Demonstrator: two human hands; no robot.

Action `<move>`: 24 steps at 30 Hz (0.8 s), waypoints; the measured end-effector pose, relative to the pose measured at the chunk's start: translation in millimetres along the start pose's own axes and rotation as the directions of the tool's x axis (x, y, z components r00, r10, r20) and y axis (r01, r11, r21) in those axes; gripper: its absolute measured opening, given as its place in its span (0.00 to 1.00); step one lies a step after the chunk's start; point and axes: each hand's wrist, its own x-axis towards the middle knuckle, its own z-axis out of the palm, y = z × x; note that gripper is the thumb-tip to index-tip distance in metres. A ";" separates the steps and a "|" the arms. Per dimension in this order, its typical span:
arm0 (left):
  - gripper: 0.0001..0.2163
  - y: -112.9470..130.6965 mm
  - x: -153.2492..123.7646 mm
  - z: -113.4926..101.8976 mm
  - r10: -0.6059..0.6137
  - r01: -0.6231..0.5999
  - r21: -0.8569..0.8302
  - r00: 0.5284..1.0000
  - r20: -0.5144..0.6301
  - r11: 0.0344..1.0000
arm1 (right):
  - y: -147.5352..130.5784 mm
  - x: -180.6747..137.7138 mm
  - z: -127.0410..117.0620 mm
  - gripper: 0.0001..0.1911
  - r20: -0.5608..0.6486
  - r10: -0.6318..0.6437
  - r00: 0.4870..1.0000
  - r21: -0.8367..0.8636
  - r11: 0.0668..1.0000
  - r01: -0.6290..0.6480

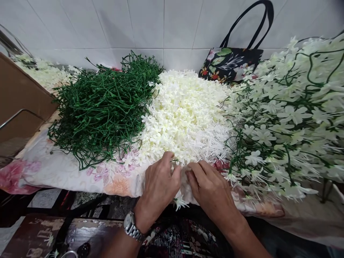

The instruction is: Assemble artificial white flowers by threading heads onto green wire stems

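My left hand [161, 184], with a metal watch [131, 226] at its wrist, is closed in a pinch at the table's front edge. A bit of green plastic flower stem [174, 160] shows at its fingertips, and a white artificial flower [180, 204] hangs just below the hand. Close beside it, my right hand [211, 186] has its thumb and fingers pressed together; whatever they hold is hidden. Directly beyond both hands lies a heap of loose cream-white flower heads [180, 111], with thin white stamen pieces [211, 141] at its right front.
Bare green stems [99, 111] form a large pile at left. Assembled white flower sprays [290, 125] crowd the right side. Against the tiled wall [145, 25] stands a black floral tote bag [231, 64]. A cardboard box [24, 96] is at far left; floral cloth [67, 175] covers the table.
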 end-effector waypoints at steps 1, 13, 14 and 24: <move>0.07 1.3 1.0 1.7 0.019 -0.018 0.059 1.000 -0.004 0.998 | -0.4 -0.4 0.5 0.08 0.014 -0.003 1.000 -0.002 1.000 0.003; 0.07 -17.2 -28.2 -18.8 -0.048 0.052 0.046 0.995 -0.087 0.998 | -0.3 -5.8 -7.6 0.12 0.060 -0.185 0.981 0.354 0.923 0.152; 0.07 -18.5 -29.8 -20.4 -0.079 0.080 0.019 0.994 -0.076 0.997 | 0.7 -6.1 -8.7 0.11 0.056 -0.190 0.980 0.381 0.912 0.155; 0.07 -25.0 -34.6 -28.6 -0.229 0.229 -0.097 0.973 0.013 0.969 | -1.9 -5.5 -14.1 0.08 0.011 -0.040 0.999 0.369 0.929 0.033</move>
